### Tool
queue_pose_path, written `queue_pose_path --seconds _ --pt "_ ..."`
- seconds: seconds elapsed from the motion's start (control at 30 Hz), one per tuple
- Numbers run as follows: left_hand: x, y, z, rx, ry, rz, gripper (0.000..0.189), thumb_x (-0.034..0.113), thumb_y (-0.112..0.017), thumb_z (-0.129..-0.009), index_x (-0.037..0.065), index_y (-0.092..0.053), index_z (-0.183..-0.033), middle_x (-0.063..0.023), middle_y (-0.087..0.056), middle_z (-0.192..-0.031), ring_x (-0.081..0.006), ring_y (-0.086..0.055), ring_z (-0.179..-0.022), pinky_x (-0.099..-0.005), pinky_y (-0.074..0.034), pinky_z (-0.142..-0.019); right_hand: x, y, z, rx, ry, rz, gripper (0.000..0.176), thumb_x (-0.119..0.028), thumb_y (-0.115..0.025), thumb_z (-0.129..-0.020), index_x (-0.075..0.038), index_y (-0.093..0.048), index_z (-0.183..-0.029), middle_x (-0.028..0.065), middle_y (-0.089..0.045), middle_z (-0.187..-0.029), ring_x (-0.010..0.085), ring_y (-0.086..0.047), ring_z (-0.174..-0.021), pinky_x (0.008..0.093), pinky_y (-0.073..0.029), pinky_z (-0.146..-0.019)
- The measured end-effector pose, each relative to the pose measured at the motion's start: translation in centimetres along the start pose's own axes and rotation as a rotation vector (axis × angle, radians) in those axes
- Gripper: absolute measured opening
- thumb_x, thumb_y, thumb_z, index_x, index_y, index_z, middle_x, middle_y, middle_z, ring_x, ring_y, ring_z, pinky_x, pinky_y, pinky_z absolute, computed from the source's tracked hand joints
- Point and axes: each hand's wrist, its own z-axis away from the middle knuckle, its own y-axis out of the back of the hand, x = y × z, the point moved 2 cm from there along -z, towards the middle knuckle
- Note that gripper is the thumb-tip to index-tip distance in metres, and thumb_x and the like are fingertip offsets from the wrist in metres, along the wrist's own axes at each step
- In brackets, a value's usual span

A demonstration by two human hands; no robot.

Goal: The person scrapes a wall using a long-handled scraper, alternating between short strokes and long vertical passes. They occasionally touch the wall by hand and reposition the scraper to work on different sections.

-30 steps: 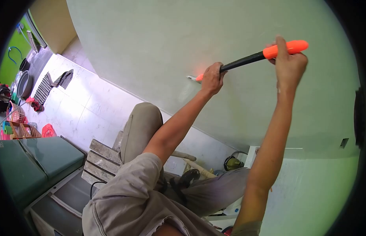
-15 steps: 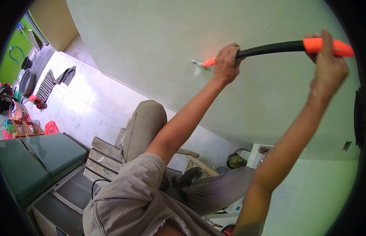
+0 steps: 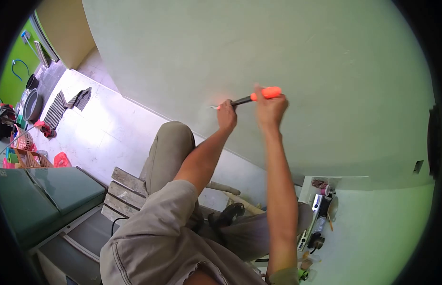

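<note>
A black pole (image 3: 242,100) with orange grips slants in front of the pale green wall (image 3: 325,71). My left hand (image 3: 227,115) is closed round its lower end, close to a small whitish head (image 3: 213,107) at the wall surface. My right hand (image 3: 271,110) is wrapped round the pole near the thick orange end (image 3: 272,92), which sticks out above the fingers. The two hands are a short distance apart. Whether the whitish head touches the wall is too small to tell.
Below me is a slatted wooden stool (image 3: 123,192). A green cabinet (image 3: 64,185) stands at the left. Striped cloths (image 3: 55,110), a grey basin (image 3: 33,104) and a pink basket (image 3: 23,139) lie on the far floor. Tools, including a level (image 3: 317,203), lie at lower right.
Both hands have moved left and down along the wall with the pole. My right hand is now much closer to my left hand, and the tools at lower right have come into view.
</note>
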Motion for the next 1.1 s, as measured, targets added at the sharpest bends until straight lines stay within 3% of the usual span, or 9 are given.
queue_pose_path --seconds 0.07,0.2,0.4,0.43,0.87,0.97,1.1 --pt "2.7 0.2 0.9 0.047 -0.157 0.022 0.023 0.024 -0.064 -0.097 0.005 -0.06 -0.108 -0.0144 -0.065 -0.105 -0.0345 -0.059 -0.108 -0.0466 -0.045 -0.093 -1.1 3.6 -0.5 0.098 0.122 -0.015 0.037 -0.026 -0.08 -0.087 0.004 -0.069 -0.069 0.0068 -0.062 -0.056 0.0149 -0.053 -0.051 0.0327 -0.048 -0.058" --pt "9.7 1.7 1.5 0.148 -0.431 0.244 0.023 0.011 -0.071 -0.089 0.005 -0.059 -0.107 -0.0124 -0.063 -0.104 -0.0344 -0.058 -0.104 -0.0459 -0.045 -0.089 -3.0 11.0 -2.3 0.206 0.189 -0.002 0.029 -0.021 -0.08 -0.09 0.004 -0.072 -0.077 0.0073 -0.069 -0.069 0.012 -0.058 -0.058 0.0299 -0.049 -0.061" --pt "16.6 3.9 -0.9 0.298 -0.768 0.559 0.039 0.001 -0.077 -0.078 0.005 -0.054 -0.109 -0.0135 -0.062 -0.104 -0.0375 -0.059 -0.097 -0.0447 -0.047 -0.082 -11.4 17.6 -2.6 0.384 0.092 -0.113 0.027 -0.019 -0.075 -0.094 0.006 -0.073 -0.084 0.0124 -0.072 -0.077 0.0156 -0.07 -0.068 0.031 -0.064 -0.063" --pt "17.3 4.6 -1.3 0.33 -0.817 0.531 0.042 0.0 -0.076 -0.079 0.007 -0.051 -0.112 -0.0106 -0.06 -0.105 -0.0341 -0.059 -0.094 -0.0437 -0.047 -0.08 -12.0 18.0 -2.7 0.399 0.087 -0.119 0.027 -0.019 -0.074 -0.094 0.006 -0.073 -0.085 0.013 -0.072 -0.077 0.0161 -0.071 -0.069 0.0318 -0.065 -0.063" --pt "13.8 5.8 -4.5 0.34 -0.6 0.481 0.029 -0.002 -0.073 -0.076 0.003 -0.051 -0.094 -0.0142 -0.053 -0.089 -0.0358 -0.052 -0.085 -0.0451 -0.042 -0.076 -12.0 13.0 -4.2 0.313 0.027 -0.184 0.032 -0.022 -0.077 -0.091 0.009 -0.07 -0.085 0.0134 -0.072 -0.08 0.0169 -0.071 -0.07 0.0327 -0.066 -0.06" --pt "13.5 5.6 -4.8 0.334 -0.582 0.488 0.026 0.0 -0.072 -0.079 0.003 -0.05 -0.092 -0.0146 -0.052 -0.089 -0.0364 -0.05 -0.084 -0.0457 -0.04 -0.076 -12.2 11.9 -4.2 0.324 0.038 -0.183 0.032 -0.021 -0.077 -0.092 0.01 -0.07 -0.084 0.0134 -0.072 -0.08 0.017 -0.071 -0.069 0.0322 -0.066 -0.06" --pt "11.1 4.7 -5.3 0.339 -0.389 0.429 0.023 0.009 -0.072 -0.087 0.002 -0.051 -0.092 -0.0155 -0.053 -0.093 -0.0369 -0.05 -0.089 -0.0473 -0.04 -0.08 -8.5 8.5 -5.0 0.251 0.075 -0.193 0.031 -0.019 -0.076 -0.092 0.01 -0.069 -0.084 0.0128 -0.072 -0.078 0.0165 -0.071 -0.067 0.0312 -0.066 -0.058"
